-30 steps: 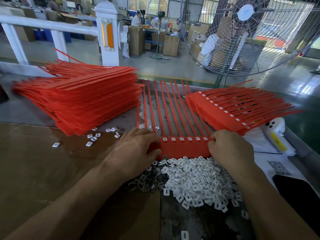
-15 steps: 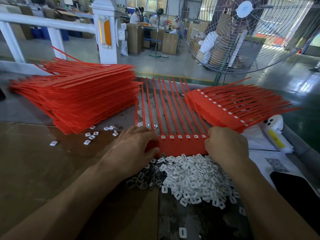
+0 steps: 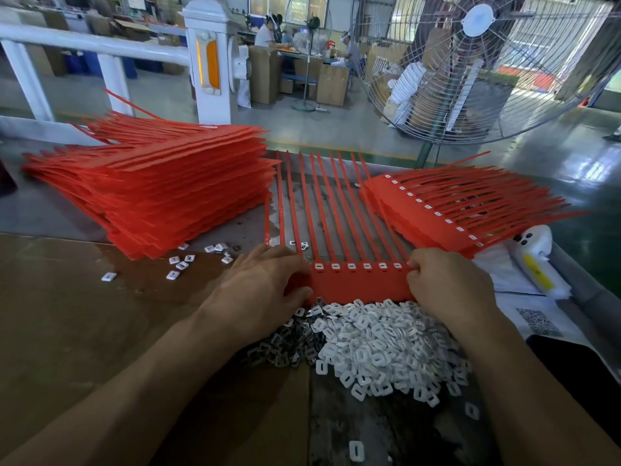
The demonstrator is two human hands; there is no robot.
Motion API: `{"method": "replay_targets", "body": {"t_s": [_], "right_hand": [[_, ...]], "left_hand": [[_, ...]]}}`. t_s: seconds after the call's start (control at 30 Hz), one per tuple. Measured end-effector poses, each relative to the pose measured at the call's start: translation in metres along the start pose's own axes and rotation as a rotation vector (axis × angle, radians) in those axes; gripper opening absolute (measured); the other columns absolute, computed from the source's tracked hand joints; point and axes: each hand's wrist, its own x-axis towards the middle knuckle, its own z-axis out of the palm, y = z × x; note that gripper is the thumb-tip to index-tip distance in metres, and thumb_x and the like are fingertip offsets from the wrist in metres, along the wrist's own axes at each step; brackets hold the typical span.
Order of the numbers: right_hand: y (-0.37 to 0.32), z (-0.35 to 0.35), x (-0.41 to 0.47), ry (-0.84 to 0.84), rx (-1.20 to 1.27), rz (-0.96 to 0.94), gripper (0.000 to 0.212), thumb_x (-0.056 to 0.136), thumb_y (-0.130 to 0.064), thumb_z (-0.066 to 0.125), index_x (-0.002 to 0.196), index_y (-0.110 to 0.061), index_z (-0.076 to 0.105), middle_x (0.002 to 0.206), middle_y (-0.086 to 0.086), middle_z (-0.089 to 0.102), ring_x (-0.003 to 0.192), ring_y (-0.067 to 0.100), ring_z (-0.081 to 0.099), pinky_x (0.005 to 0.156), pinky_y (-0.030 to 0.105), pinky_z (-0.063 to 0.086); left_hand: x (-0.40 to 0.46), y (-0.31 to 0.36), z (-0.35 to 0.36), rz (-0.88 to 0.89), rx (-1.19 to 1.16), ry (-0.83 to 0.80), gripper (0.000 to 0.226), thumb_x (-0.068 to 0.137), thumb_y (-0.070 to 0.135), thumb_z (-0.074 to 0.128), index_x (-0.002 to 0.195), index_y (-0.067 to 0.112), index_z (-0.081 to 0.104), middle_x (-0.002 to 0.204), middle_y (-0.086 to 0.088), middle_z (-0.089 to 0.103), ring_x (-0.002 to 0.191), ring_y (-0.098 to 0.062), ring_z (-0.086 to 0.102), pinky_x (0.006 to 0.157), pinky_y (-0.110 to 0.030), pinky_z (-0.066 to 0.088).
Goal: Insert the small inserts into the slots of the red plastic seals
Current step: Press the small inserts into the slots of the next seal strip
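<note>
A heap of small white inserts (image 3: 379, 344) lies nearest on the counter (image 3: 67, 314), touching the near edge of a red seal strip (image 3: 359, 284). The strip is a flat band with a row of white-filled slots and thin tails fanning away. The left hand (image 3: 265, 290), fingers bent, grips the strip's left end; the right hand (image 3: 447, 284) pinches its right end. Beyond lie a tall stack of seals (image 3: 161, 193) at left and a smaller fitted stack (image 3: 447, 213) at right.
</note>
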Motion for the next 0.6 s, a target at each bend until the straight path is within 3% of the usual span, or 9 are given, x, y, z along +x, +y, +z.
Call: {"method": "replay_targets", "body": {"t_s": [0.2, 0.43, 0.6], "right_hand": [[-0.008, 0.002, 0.005, 0.037, -0.030, 0.023, 0.016, 0.093, -0.014, 0.053, 0.081, -0.018, 0.062, 0.076, 0.002, 0.065, 0.074, 0.028, 0.062, 0.064, 0.031, 0.041], [0.001, 0.010, -0.005, 0.035, 0.100, 0.068, 0.014, 0.093, -0.018, 0.051, 0.094, -0.022, 0.065, 0.079, -0.001, 0.065, 0.077, 0.026, 0.060, 0.064, 0.034, 0.045], [0.004, 0.007, -0.009, 0.078, 0.322, 0.155, 0.028, 0.096, -0.018, 0.051, 0.112, -0.026, 0.073, 0.102, -0.002, 0.074, 0.096, 0.024, 0.065, 0.080, 0.040, 0.054]], "left_hand": [[-0.001, 0.001, -0.001, 0.003, -0.010, 0.007, 0.039, 0.095, 0.053, 0.055, 0.132, 0.041, 0.056, 0.137, 0.021, 0.049, 0.128, -0.006, 0.039, 0.113, -0.040, 0.036], [-0.001, 0.001, 0.000, 0.018, -0.015, 0.025, 0.037, 0.096, 0.052, 0.056, 0.131, 0.040, 0.057, 0.135, 0.021, 0.050, 0.128, -0.005, 0.039, 0.113, -0.038, 0.035], [-0.001, 0.000, -0.001, 0.035, -0.022, 0.030, 0.037, 0.096, 0.052, 0.055, 0.130, 0.039, 0.058, 0.133, 0.021, 0.050, 0.126, -0.005, 0.039, 0.113, -0.037, 0.034]]}}
